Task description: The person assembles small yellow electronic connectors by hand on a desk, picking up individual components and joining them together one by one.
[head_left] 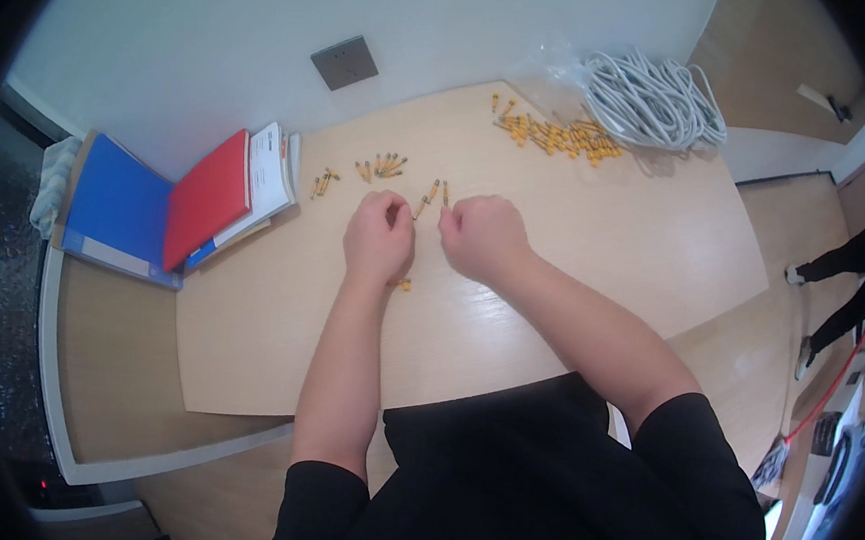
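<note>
Over the middle of the table (506, 365) my two hands are close together. My right hand (483, 235) is closed, with a small yellow piece with a dark end (446, 193) standing up at its pinched fingertips. Curled beside it, my left hand (379, 236) has thumb and forefinger drawn together. Another small yellow piece (421, 207) is right by those fingertips; whether they grip it is hidden. Just beyond lies one more yellow piece (433, 188). Close to my left wrist, partly covered, are yellow bits (404, 285).
Small groups of yellow pieces (390, 166) lie beyond my left hand. At the back right is a larger pile (562, 139) beside coiled grey cable (655, 100). Blue (121, 208) and red (209, 199) folders stand at left. A person's legs (849, 269) show far right.
</note>
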`<state>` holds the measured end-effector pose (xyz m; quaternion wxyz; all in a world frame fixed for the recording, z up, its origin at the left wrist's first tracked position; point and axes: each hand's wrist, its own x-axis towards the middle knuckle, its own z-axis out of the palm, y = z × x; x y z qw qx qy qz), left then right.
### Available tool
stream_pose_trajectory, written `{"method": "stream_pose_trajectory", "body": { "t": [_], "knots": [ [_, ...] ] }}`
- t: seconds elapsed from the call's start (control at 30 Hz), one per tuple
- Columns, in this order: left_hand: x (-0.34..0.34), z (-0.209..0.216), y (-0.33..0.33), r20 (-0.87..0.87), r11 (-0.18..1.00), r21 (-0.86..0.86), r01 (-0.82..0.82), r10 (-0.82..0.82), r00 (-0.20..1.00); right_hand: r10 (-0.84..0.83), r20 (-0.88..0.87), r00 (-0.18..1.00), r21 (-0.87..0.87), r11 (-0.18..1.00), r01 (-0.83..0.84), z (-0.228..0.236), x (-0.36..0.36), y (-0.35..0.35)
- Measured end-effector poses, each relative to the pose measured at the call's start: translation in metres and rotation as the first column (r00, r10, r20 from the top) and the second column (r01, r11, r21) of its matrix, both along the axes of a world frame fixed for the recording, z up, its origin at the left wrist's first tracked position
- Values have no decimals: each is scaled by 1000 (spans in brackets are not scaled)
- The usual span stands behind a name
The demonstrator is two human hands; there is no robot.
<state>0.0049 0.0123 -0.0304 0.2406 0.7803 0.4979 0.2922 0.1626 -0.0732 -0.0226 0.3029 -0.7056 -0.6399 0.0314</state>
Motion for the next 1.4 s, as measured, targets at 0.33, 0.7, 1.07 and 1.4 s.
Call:
{"method": "stream_pose_trajectory", "body": {
  "t": [0.33, 0.7, 1.07, 1.4],
  "knots": [
    [1, 3, -1, 13, 1000, 25, -12, 12, 1000, 132, -417, -899, -31, 987, 159, 5, 118, 9],
    [65, 27, -84, -448, 801, 264, 537, -391, 804, -74, -784, -617, -71, 997, -30, 14, 119, 3],
    [85, 2, -79, -455, 688, 291, 665, -512, 729, -87, -849, -521, -147, 986, 75, 9, 112, 7],
    [67, 4, -80, -367, 738, 340, 583, -466, 805, -151, -782, -605, -181, 983, -12, 20, 87, -4]
  ]
}}
